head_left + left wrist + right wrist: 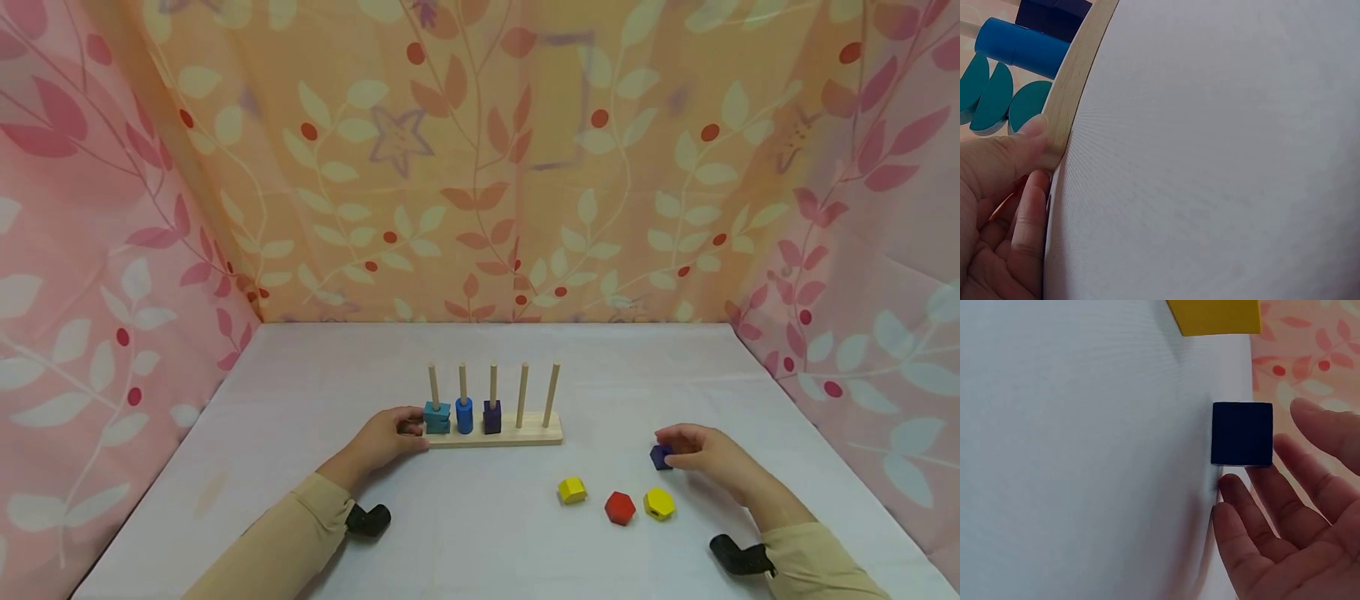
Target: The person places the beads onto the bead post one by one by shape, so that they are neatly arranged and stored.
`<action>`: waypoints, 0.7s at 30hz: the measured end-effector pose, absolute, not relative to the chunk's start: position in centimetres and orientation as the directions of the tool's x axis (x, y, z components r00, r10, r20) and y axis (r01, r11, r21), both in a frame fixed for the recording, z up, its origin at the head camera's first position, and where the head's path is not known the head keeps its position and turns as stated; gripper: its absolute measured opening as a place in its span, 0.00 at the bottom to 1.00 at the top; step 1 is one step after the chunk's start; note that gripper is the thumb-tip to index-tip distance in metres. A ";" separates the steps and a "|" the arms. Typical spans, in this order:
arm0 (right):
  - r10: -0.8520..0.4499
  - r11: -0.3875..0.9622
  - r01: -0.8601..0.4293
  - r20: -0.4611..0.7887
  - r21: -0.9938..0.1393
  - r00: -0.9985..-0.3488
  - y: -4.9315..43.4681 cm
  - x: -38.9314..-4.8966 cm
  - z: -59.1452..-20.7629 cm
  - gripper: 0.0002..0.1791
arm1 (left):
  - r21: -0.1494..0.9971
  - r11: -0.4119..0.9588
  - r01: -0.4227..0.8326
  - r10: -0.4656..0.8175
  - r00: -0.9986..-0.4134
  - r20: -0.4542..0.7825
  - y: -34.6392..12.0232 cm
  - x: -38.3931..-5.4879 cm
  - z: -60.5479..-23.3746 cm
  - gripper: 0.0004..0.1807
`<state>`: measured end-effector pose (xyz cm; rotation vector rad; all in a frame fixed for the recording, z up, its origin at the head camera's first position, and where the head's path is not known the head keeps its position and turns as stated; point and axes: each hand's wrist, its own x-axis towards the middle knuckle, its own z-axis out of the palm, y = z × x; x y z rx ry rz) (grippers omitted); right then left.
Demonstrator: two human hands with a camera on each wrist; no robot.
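A wooden peg stand [495, 439] is on the table, its left end held by my left hand [393, 433]. In the left wrist view, the thumb [1034, 128] presses the edge of its base. Teal half-round blocks [437, 418], blue cylinders [464, 416] and a dark purple block [492, 417] sit on the first three pegs; the other two pegs are bare. My right hand [708, 454] is at a loose dark blue block [660, 457] on the table. The right wrist view has loosely bent fingers beside this block [1242, 434], with the thumb apart from it.
Nearer to me than the dark blue block lie a yellow block [572, 490], a red hexagonal block [620, 507] and a yellow hexagonal block [659, 504]. Floral cloth [480, 208] encloses the white table [337, 367] at the back and sides.
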<state>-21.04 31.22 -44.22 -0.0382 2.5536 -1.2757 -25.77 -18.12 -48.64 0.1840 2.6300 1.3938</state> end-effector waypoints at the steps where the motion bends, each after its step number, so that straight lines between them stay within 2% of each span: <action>1: -0.159 0.607 0.097 -0.241 -0.789 -0.958 31.2 -21.0 -44.3 0.26 | 0.829 0.558 0.033 0.180 -0.980 -0.083 -18.1 -25.8 -48.6 0.29; 15: -0.105 0.664 0.130 -0.263 -0.737 -0.959 30.9 -21.0 -44.8 0.20 | 0.832 0.553 0.039 0.188 -0.979 -0.079 -18.2 -25.8 -48.9 0.29; 21: -0.108 0.636 0.113 -0.232 -0.764 -0.967 30.3 -21.5 -44.0 0.21 | 0.831 0.555 0.041 0.186 -0.980 -0.076 -18.2 -25.8 -48.8 0.29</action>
